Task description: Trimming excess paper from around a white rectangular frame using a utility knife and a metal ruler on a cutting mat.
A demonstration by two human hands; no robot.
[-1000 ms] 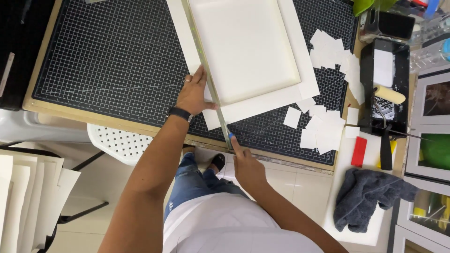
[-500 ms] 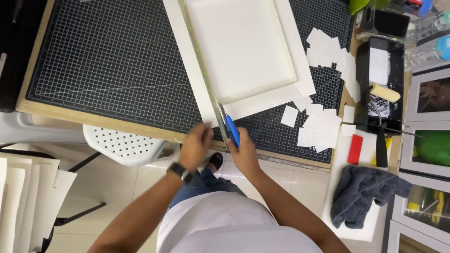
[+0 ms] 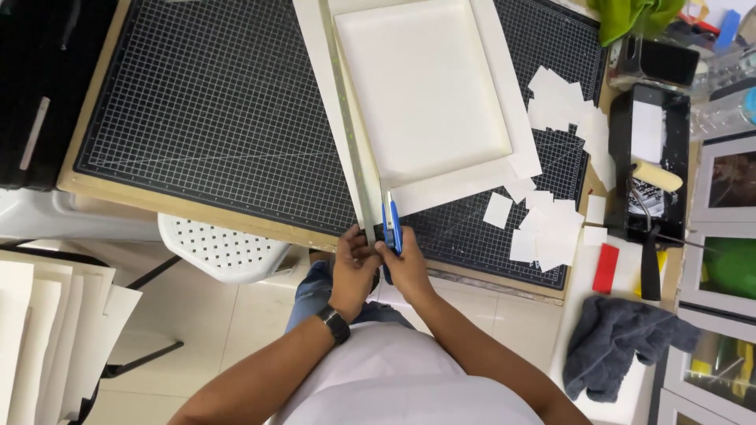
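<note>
We have one view only: from the head we look straight down, fairly near, at the mat point(image 3: 220, 118) towards 12 o'clock, our hands just below centre.

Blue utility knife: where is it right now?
Head view, near edge of the cutting mat: blue utility knife in the right hand, beside the metal ruler.

No packages, labels, signs or screens.
</note>
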